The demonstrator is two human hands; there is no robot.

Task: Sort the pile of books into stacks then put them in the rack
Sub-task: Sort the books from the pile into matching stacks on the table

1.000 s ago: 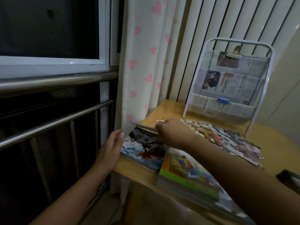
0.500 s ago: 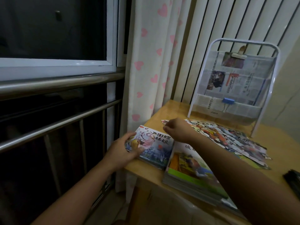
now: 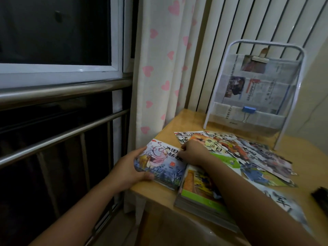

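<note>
Head view: left hand (image 3: 129,170) grips the small stack (image 3: 162,166), right hand (image 3: 193,153) pinches its far edge; sorting continues, loose books (image 3: 248,155) next.

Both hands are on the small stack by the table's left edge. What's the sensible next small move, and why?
Probably square up that stack: the left hand grips its outer edge, the right hand rests on its inner side, and loose books remain spread before the rack.
</note>
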